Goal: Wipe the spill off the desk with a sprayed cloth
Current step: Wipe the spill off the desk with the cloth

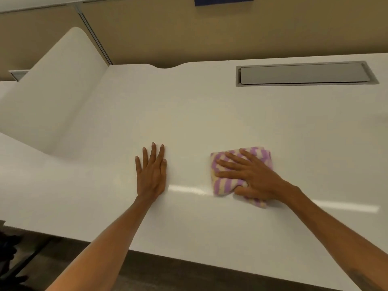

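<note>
Two hands on the white desk (210, 114). Our right hand (252, 177) lies spread, palm down, on the folded purple-and-cream striped cloth (222, 185), thumb tucked at its near edge, pressing it flat to the surface right of centre. Our left hand (151, 171) rests open and flat on bare desk, well apart, holding nothing, bracing us. No spill is visible; only ceiling glare near the cloth. To wipe well, we judge: keep even palm pressure, overlap strokes, and stay short of the grey cable hatch (304, 73) at the back.
</note>
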The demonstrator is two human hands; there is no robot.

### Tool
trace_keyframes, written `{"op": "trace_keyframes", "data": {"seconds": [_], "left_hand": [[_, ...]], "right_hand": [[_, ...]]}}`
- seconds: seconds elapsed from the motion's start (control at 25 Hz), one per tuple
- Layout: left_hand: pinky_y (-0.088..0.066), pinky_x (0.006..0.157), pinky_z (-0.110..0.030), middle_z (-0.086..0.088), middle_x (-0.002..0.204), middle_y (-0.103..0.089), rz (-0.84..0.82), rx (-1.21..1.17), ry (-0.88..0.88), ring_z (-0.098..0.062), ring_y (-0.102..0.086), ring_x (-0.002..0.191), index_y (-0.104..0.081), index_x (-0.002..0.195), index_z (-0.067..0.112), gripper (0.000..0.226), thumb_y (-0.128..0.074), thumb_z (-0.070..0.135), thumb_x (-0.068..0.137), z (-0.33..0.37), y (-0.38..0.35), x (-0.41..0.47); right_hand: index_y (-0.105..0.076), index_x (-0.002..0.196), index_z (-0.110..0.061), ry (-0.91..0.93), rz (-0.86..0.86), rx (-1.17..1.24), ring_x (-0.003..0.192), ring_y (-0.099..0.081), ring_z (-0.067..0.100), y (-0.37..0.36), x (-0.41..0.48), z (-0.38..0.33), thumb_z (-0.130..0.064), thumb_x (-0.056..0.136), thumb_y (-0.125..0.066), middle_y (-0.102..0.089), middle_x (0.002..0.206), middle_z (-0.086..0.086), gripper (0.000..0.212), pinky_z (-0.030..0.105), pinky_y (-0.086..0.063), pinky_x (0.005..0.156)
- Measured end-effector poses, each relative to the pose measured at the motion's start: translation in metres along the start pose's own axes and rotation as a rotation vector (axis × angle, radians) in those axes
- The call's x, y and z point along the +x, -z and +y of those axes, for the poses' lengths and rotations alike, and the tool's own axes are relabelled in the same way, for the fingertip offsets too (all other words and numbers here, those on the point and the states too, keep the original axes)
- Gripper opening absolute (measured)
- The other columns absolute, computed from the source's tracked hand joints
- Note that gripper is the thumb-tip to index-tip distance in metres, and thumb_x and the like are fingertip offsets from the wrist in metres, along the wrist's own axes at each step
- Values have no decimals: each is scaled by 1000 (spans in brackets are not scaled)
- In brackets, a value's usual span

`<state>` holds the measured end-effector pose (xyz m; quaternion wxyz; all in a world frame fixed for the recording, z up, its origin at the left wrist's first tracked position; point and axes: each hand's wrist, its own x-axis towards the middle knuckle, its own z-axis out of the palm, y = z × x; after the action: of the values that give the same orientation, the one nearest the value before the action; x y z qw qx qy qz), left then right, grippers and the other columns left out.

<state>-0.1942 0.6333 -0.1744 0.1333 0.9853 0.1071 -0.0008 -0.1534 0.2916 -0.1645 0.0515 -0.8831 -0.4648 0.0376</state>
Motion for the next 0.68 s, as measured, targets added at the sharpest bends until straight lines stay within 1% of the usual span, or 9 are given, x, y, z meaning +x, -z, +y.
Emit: {"op": "trace_keyframes", "data": {"seconds": [0.08, 0.16, 0.2, 0.24, 0.36, 0.44, 0.52, 0.6, 0.68], "left_hand": [[6, 124, -48, 7, 167, 2, -3, 2, -7, -22, 9, 154, -7, 159, 34, 52, -16, 36, 107, 0, 0, 0], [7, 124, -48, 5, 168, 1, -6, 0, -10, -23, 8, 154, -8, 159, 33, 52, -16, 35, 107, -1, 0, 1], [8, 124, -48, 5, 168, 1, -10, -4, -14, -24, 8, 154, -8, 159, 33, 52, -16, 35, 107, -2, 0, 0], [8, 124, -48, 4, 168, 0, -10, -3, -20, -25, 8, 154, -9, 159, 32, 52, -16, 35, 107, -2, -1, -1], [6, 123, -49, 2, 168, -2, -14, 5, -43, -27, 6, 154, -10, 159, 30, 52, -17, 35, 107, -6, 0, 0], [5, 123, -51, 0, 168, -2, -27, 17, -59, -28, 4, 154, -9, 159, 29, 52, -17, 34, 108, -9, 0, 1], [5, 123, -52, -1, 168, -3, -35, 23, -60, -29, 4, 154, -10, 159, 28, 53, -18, 34, 108, -10, 0, 2], [6, 123, -51, -1, 168, -3, -35, 21, -56, -29, 5, 154, -9, 159, 28, 53, -17, 35, 108, -9, -1, 0], [6, 122, -51, -1, 168, -3, -26, 29, -54, -29, 5, 154, -8, 159, 28, 53, -16, 35, 107, -8, -2, -2]], "right_hand": [[-31, 150, -43, -256, 12, 16, 154, -7, 15, 2, -6, 15, -55, 90, -30, -19, 164, -11, 61, 47, 0, 124], [-29, 150, -43, -516, 44, 18, 154, -6, 16, 4, 23, 10, -58, 93, -29, -19, 164, -11, 59, 48, 0, 123], [-29, 150, -44, -583, 56, 14, 154, -6, 17, 5, 43, 0, -57, 96, -31, -18, 164, -11, 56, 50, -1, 123], [-29, 150, -44, -595, 60, 22, 154, -6, 18, 5, 63, -15, -56, 97, -33, -17, 164, -11, 55, 51, -2, 122], [-31, 150, -42, -466, 50, 20, 153, -8, 20, -6, 95, -77, -57, 97, -33, -19, 164, -9, 55, 54, -2, 122], [-35, 149, -42, -358, 60, 30, 153, -10, 21, -17, 81, -120, -56, 95, -34, -22, 164, -8, 55, 54, -2, 122], [-38, 147, -41, -210, 47, 38, 153, -11, 22, -22, 42, -147, -55, 94, -34, -23, 163, -7, 55, 54, -3, 123], [-33, 149, -43, -112, 38, 25, 154, -7, 19, -24, -13, -143, -54, 94, -34, -20, 164, -8, 56, 50, 3, 123], [-29, 151, -44, -143, 71, -4, 154, -5, 16, -20, -72, -115, -52, 95, -36, -17, 164, -9, 57, 47, 5, 123]]}}
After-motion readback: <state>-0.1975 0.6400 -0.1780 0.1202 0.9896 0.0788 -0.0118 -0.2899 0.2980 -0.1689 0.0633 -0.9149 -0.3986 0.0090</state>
